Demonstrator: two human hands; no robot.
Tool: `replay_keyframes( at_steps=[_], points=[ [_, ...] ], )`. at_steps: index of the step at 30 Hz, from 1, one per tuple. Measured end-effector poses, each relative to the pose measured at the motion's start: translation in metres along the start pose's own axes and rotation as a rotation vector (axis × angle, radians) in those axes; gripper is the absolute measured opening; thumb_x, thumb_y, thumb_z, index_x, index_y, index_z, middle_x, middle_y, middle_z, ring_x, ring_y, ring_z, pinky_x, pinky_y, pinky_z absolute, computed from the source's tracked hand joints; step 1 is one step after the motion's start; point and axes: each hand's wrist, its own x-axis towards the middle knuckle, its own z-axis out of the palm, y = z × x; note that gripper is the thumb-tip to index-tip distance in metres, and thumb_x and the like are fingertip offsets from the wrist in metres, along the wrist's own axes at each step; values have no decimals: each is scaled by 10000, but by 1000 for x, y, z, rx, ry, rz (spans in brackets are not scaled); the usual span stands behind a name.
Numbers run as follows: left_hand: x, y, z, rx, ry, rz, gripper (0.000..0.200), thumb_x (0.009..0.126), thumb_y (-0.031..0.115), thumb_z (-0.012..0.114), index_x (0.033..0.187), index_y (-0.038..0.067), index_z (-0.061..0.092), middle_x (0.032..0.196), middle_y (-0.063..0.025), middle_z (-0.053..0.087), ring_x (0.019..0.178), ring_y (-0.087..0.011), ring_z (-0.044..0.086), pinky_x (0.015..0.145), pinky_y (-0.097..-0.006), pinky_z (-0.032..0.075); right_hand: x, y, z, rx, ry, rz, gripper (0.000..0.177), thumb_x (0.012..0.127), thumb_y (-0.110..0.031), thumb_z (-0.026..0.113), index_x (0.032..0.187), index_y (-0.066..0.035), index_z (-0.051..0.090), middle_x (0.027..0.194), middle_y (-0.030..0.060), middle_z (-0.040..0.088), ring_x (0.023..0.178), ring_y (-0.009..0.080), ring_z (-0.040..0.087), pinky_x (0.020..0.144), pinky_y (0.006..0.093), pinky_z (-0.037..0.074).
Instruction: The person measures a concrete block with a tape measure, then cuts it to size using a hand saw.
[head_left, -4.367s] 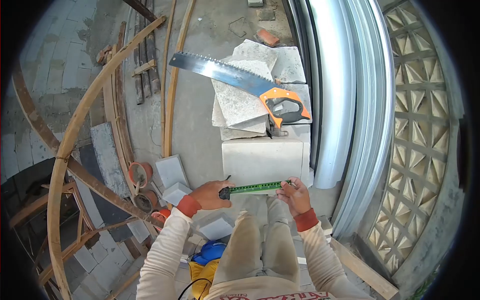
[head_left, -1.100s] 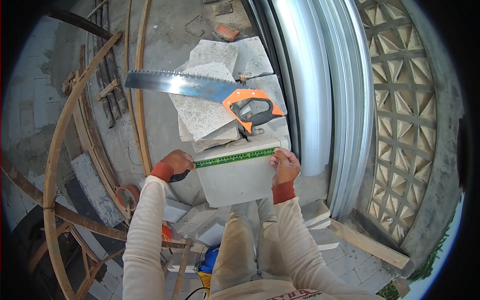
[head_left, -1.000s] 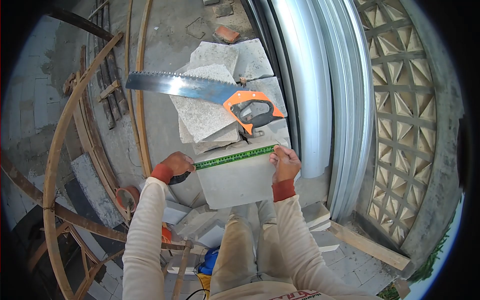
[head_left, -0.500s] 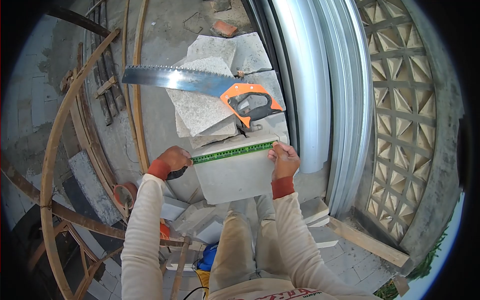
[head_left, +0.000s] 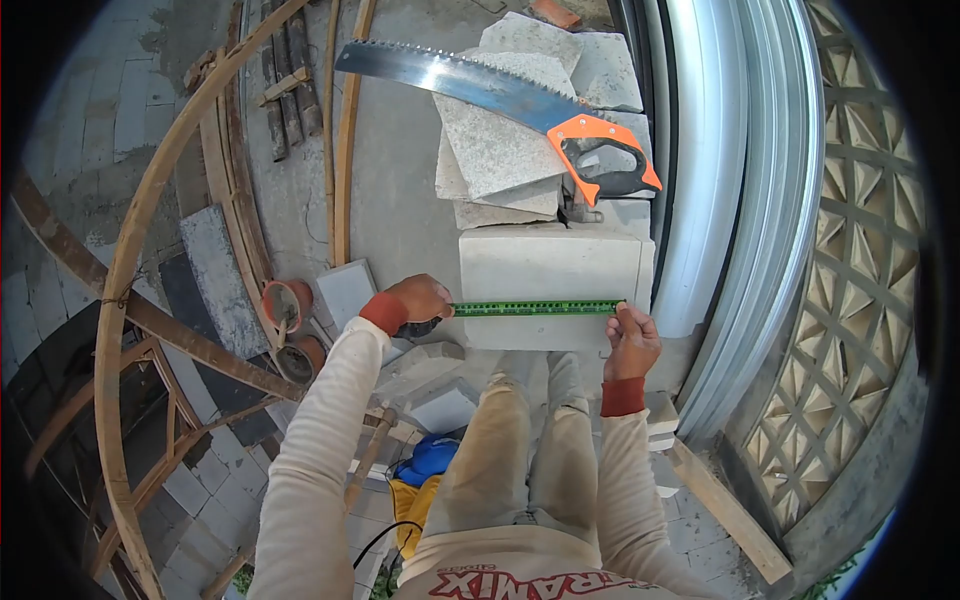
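A green measuring tape [head_left: 535,309] is stretched straight across a pale grey block [head_left: 550,265], nearer the block's front edge. My left hand [head_left: 420,299] is closed on the tape's left end, with a dark case partly hidden under the fingers. My right hand [head_left: 632,338] pinches the other end near the block's right edge. Behind the block, a hand saw with an orange and black handle [head_left: 600,155] lies on a stack of rough stone slabs [head_left: 500,150], its blade pointing left.
Long silver metal profiles [head_left: 770,200] run along the right, beside a patterned block wall [head_left: 850,330]. Curved wooden strips [head_left: 125,250] and straight battens [head_left: 345,150] are on the left. Two small pots [head_left: 287,302] and a blue item [head_left: 432,455] are lower down.
The view has shifted, so the scene sits further right. The tape has gone from the block's back part to nearer its front and now lies level; both hands still hold it.
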Motion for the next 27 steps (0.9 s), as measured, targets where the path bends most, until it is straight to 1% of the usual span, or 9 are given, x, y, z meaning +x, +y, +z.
replay_keyframes(
  at_steps=[1, 2, 7, 8, 14, 17, 20, 23, 27],
  points=[
    [-1, -4, 10, -23, -20, -3, 318, 824, 275, 789, 1041, 43, 805, 880, -127, 764, 824, -256, 670, 815, -352, 519, -4, 4, -7, -4, 11, 13, 118, 889, -7, 789, 970, -34, 709, 837, 62, 730, 648, 127, 665, 585, 236, 548],
    [-1, -8, 19, -25, -46, -18, 327, 825, 274, 791, 1057, 44, 804, 914, -136, 774, 849, -265, 687, 830, -350, 524, -7, 8, -13, -7, 22, 21, 117, 890, -10, 790, 970, -35, 709, 839, 60, 732, 648, 124, 664, 585, 233, 547],
    [2, -12, 48, -42, -20, -51, 338, 823, 269, 796, 1078, 47, 801, 990, -140, 788, 909, -274, 717, 858, -347, 534, -8, 20, -39, -5, 39, 42, 113, 894, -22, 791, 971, -38, 709, 845, 54, 738, 649, 106, 659, 585, 215, 546],
    [3, -13, 51, -50, -14, -68, 338, 823, 267, 797, 1080, 48, 801, 1002, -140, 790, 919, -275, 721, 864, -347, 535, -8, 21, -42, -13, 44, 40, 111, 896, -23, 789, 972, -38, 710, 846, 53, 738, 650, 103, 658, 584, 212, 546],
    [8, -11, 47, -4, -20, -32, 337, 800, 280, 811, 1056, 61, 804, 999, -124, 792, 916, -264, 725, 859, -358, 541, -10, 23, -45, -18, 51, 36, 106, 900, -29, 792, 968, -38, 711, 852, 53, 739, 654, 95, 658, 582, 200, 550],
    [11, -9, 45, 8, -26, -64, 349, 790, 297, 814, 1056, 70, 804, 998, -116, 793, 917, -256, 728, 855, -355, 544, -9, 24, -47, -7, 47, 36, 108, 896, -28, 797, 957, -40, 709, 850, 52, 737, 654, 93, 657, 579, 198, 550],
    [10, -5, 45, 55, -44, -85, 307, 807, 321, 795, 1061, 151, 815, 1079, -86, 784, 992, -298, 718, 893, -394, 546, -8, 29, -51, -2, 46, 37, 112, 891, -27, 802, 949, -42, 707, 844, 51, 734, 654, 96, 659, 576, 198, 549],
    [7, -1, 46, 63, -11, -89, 350, 791, 301, 806, 1061, 79, 802, 1009, -116, 792, 925, -268, 732, 862, -361, 547, -8, 28, -49, -4, 53, 37, 116, 888, -29, 806, 944, -45, 706, 837, 50, 731, 653, 100, 661, 574, 198, 548],
    [9, -2, 47, 58, -14, -95, 360, 786, 308, 808, 1063, 77, 802, 1011, -119, 792, 934, -277, 732, 873, -363, 548, -6, 30, -50, -6, 43, 42, 116, 898, -34, 800, 962, -58, 707, 854, 35, 730, 681, 87, 663, 586, 184, 543]
  ],
)
